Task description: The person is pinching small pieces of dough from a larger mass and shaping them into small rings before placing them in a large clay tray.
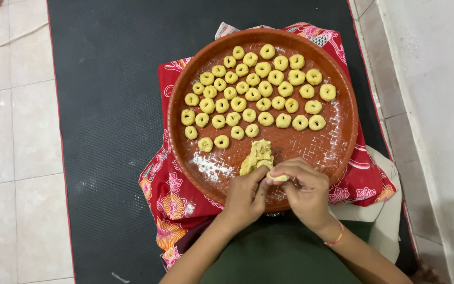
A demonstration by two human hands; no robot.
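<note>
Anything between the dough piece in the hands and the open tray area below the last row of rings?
Partly. The dough lump sits on the tray directly ahead of the small dough piece pinched between the left hand and right hand. Bare tray on either side of the lump, up to the dough rings, looks open.

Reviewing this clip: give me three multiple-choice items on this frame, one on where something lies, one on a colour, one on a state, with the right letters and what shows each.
1. Where does the dough lump lie on the round tray?
A. on the near part, just beyond the hands
B. at the far rim
C. off the tray, on the mat

2. What colour is the cloth under the tray?
A. plain white
B. red with a floral pattern
C. blue striped

3. What are the left hand and right hand doing?
A. resting flat on the mat
B. lifting the tray
C. together pinching a small dough piece

Answers: 1 A, the lump sits nearer than the dough rings; 2 B, red flowered fabric shows around the tray; 3 C, both hands' fingertips meet on the piece.
</note>
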